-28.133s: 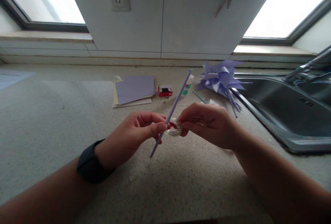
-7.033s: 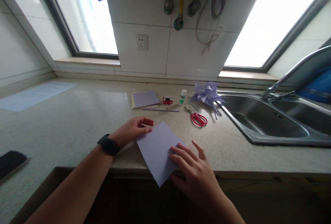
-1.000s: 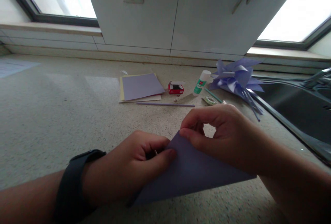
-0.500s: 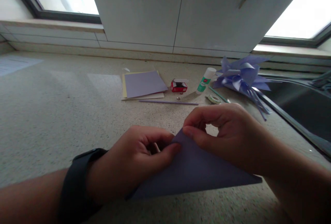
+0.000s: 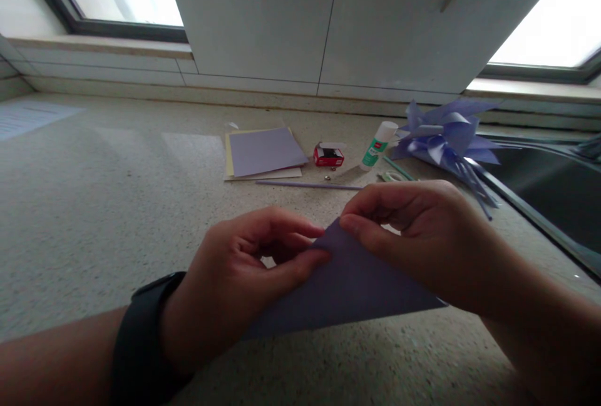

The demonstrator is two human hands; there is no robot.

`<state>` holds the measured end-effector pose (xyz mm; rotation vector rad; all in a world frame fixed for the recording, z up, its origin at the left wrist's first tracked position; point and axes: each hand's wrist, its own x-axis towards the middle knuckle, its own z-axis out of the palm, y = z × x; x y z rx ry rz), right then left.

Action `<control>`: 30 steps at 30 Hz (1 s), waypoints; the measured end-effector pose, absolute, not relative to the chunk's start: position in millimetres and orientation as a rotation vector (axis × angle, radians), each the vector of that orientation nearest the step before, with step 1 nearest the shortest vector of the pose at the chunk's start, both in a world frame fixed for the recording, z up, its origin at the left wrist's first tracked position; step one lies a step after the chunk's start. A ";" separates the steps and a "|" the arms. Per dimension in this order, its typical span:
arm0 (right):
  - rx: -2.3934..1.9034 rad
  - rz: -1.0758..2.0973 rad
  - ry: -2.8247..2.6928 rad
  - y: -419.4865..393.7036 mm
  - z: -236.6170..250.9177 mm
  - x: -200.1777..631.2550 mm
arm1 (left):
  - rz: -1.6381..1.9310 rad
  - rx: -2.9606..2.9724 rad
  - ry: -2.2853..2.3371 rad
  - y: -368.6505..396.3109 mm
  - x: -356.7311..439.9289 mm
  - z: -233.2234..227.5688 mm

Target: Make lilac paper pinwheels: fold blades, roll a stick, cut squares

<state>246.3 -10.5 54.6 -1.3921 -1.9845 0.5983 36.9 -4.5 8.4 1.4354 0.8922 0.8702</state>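
Between my hands is a purple sheet of paper [image 5: 357,287], folded into a triangle with its peak pointing away from me. My left hand [image 5: 253,268], with a dark band on the wrist, pinches the left slanting edge between thumb and fingers. At the peak, my right hand [image 5: 413,231] grips the tip between thumb and index finger. The fingers partly cover the upper edges, and the right hand hides much of the right slope. The paper is held above the speckled counter [image 5: 154,218].
Beyond my hands lie stacked paper sheets [image 5: 267,151], a purple stick [image 5: 305,185], a small red box [image 5: 328,155], an upright glue stick [image 5: 379,145] and a tape roll [image 5: 393,176]. Purple paper pinwheels [image 5: 446,134] rest beside the sink [image 5: 549,187] at right.
Both hands and the folded paper have risen slightly away from me, and the paper's lower edge is tilted up more. Both pinches stay on the paper. The view has shifted a little.
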 end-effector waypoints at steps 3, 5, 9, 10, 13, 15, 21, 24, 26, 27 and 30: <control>-1.386 0.591 -1.983 -10.2 54.7 246.3 | 0.885 1.455 0.910 -3.2 36.3 7.7; -1.387 0.598 -1.979 -10.1 54.4 246.4 | 0.884 1.456 0.913 -2.2 36.1 7.3; -1.380 0.640 -1.960 -9.6 52.5 246.8 | 0.889 1.430 0.887 -2.1 36.0 7.4; -1.375 0.653 -1.949 -9.7 51.9 247.1 | 0.903 1.428 0.888 -2.4 36.1 7.6; -1.357 0.668 -1.922 -11.5 50.2 248.1 | 0.963 1.421 0.896 -2.3 36.4 8.3; -1.333 0.679 -1.905 -13.5 49.3 248.8 | 1.002 1.404 0.903 -1.5 36.9 8.6; -1.286 0.621 -1.907 -16.4 48.6 248.9 | 1.049 1.386 0.919 -0.1 37.7 7.6; -1.269 0.612 -1.901 -16.9 49.2 248.6 | 1.062 1.404 0.924 0.3 37.4 5.8; -1.267 0.605 -1.906 -17.3 49.4 248.4 | 1.066 1.413 0.929 0.7 37.2 5.2; -1.273 0.595 -1.908 -17.5 49.5 248.3 | 1.065 1.410 0.930 0.9 37.2 5.2; -1.265 0.587 -1.896 -18.1 49.6 247.6 | 1.061 1.382 0.923 1.3 37.5 6.5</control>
